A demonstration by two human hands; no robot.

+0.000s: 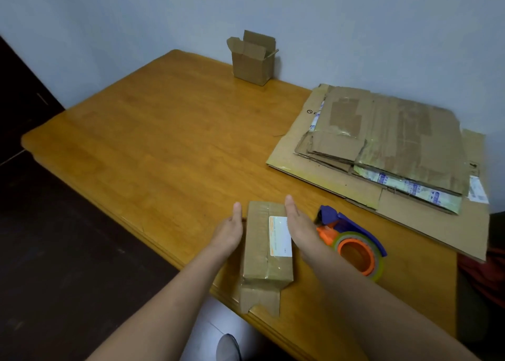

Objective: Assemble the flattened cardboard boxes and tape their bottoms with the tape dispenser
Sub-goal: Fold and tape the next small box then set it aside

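My left hand point(228, 232) and right hand point(299, 225) flank the taped box point(266, 254), fingers straight, gripping nothing; the tape dispenser point(352, 240) lies just beside my right hand on the table point(164, 142).

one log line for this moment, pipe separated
left hand open beside box | right hand open, opposite side | tape dispenser lying right of box | flattened cardboard stacked far right
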